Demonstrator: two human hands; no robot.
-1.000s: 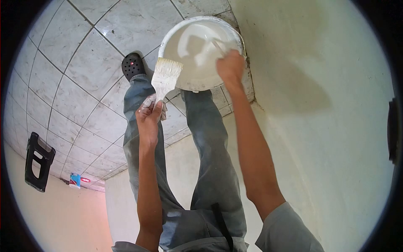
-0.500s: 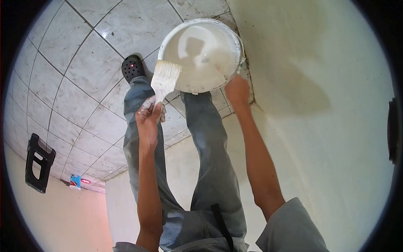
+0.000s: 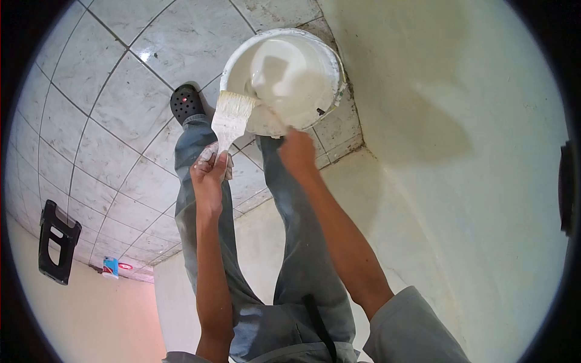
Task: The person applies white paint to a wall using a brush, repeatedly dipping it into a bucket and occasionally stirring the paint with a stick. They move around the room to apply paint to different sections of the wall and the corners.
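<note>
The left hand's (image 3: 207,172) fingers were closed around the handle of a wide brush (image 3: 233,116), left of centre in the frame, its bristles overlapping the left edge of the bucket (image 3: 242,47). The right hand (image 3: 298,152), blurred, was curled around a thin stick (image 3: 275,117) slanting into the pale liquid (image 3: 299,85), top centre. A hard sweep could have splashed liquid over the rim or knocked the brush, spotting the trousers (image 3: 315,254) or tiled floor (image 3: 121,109)
</note>
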